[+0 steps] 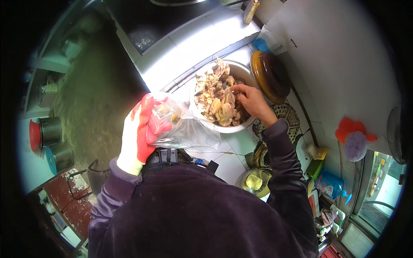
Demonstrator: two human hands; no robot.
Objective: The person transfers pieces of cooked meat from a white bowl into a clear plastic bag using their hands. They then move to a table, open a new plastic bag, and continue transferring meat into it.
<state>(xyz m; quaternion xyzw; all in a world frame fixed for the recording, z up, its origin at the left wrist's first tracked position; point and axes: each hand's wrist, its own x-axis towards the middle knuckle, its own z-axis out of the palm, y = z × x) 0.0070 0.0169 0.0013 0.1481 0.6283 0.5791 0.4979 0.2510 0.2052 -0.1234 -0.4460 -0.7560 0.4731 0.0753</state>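
Note:
My left hand (142, 129), in a red and white work glove, grips a clear plastic bag (200, 132). Something yellowish shows through the plastic near the fingers. The bag's loose end spreads to the right, against the near side of a white basin (232, 129). Brown and yellow pieces of what looks like cooked meat (214, 96) are heaped in the basin. My bare right hand (251, 100) reaches over the basin's right side, its fingertips on the pieces. Whether those fingers pinch a piece is hidden.
A brown lid (271, 77) leans by the wall at the basin's right. Near my right forearm lie a woven mat (285, 117) and a bowl with something yellow (255, 182). A blue pump bottle (329, 185) stands at the right. A black cooktop (145, 22) is beyond the white tiled ledge (193, 42).

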